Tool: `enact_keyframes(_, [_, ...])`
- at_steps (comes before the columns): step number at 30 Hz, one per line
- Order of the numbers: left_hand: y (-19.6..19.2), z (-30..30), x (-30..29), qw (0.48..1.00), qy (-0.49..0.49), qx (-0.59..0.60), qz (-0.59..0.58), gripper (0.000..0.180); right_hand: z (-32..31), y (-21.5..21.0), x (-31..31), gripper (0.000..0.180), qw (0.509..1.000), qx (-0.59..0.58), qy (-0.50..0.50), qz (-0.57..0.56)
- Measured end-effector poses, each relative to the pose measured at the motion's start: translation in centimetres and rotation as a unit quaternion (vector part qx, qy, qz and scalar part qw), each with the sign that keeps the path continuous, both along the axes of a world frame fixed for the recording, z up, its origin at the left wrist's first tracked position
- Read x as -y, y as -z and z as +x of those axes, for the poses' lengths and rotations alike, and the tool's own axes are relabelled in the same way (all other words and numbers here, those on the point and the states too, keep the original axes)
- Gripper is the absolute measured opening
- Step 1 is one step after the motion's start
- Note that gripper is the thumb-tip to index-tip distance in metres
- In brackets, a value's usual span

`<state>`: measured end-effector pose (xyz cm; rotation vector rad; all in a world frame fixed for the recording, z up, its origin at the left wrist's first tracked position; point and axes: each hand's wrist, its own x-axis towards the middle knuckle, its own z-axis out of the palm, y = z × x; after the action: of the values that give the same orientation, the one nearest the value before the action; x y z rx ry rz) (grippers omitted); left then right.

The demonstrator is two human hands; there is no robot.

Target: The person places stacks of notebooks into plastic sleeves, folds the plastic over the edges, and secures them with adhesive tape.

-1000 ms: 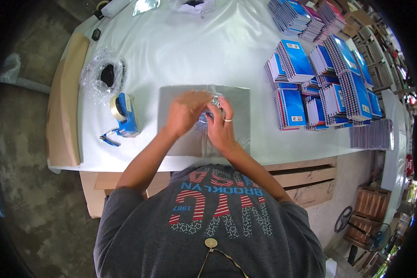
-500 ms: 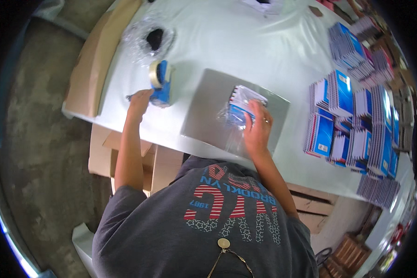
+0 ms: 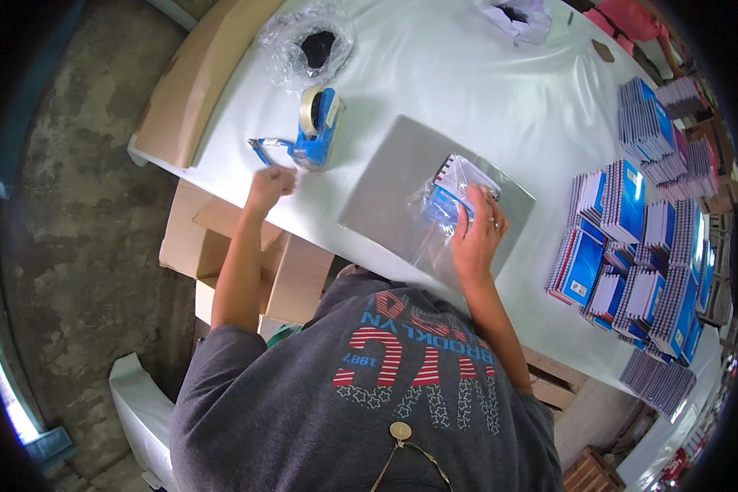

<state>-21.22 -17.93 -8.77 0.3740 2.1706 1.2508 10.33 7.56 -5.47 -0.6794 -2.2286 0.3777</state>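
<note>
My right hand (image 3: 480,234) grips a small spiral notebook (image 3: 470,178) in a clear plastic wrapper, its thumb and fingers pressing the near edge. Beneath the notebook lies a flat grey board (image 3: 385,193) with a glossy surface. By the table's left front edge my left hand (image 3: 271,189) is closed, fingers curled; what is in it, if anything, I cannot make out. Just beyond it lies a small blue-handled hand tool (image 3: 261,152), apart from the fingers. Touching that tool, or nearly so, is a blue tape dispenser (image 3: 320,139) with a roll of clear tape.
Several stacks of blue spiral notebooks (image 3: 623,201) fill the table's right side. Crumpled clear plastic (image 3: 291,51) around a dark roll lies at the far left, beside a brown cardboard sheet (image 3: 193,90). Open cardboard boxes (image 3: 295,283) stand below the front edge. Another person's pink sleeve (image 3: 631,18) shows far right.
My left hand has drawn back from beside the dispenser toward the table edge and curled, uncovering the blue-handled tool. My right hand keeps hold of the notebook. The whole view has shifted.
</note>
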Motion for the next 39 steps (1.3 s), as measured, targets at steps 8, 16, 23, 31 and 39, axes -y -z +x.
enact_keyframes(8, [-13.6,16.5,-16.4,0.967,0.043,0.055,0.243,0.043,0.3,0.1,-0.3,0.048,1.000,0.001,0.000,-0.017])
enact_keyframes(16, [-8.1,20.9,-18.3,0.982,0.102,0.153,0.045,0.039,0.5,-1.6,-0.1,0.056,1.000,0.016,0.015,-0.018])
enact_keyframes(23, [-1.1,18.6,-17.9,0.984,0.136,-0.108,-0.046,0.043,0.3,-4.2,-1.5,0.059,0.982,0.186,-0.034,0.014])
enact_keyframes(31, [-1.8,21.0,-16.4,0.876,0.435,0.204,-0.054,0.049,-3.3,-6.4,-4.3,0.069,0.963,0.082,-0.071,-0.246])
enact_keyframes(39, [-5.8,15.0,-19.1,0.928,0.249,-0.005,0.277,0.067,2.1,-1.9,-6.0,0.089,0.863,-0.109,-0.172,-0.462])
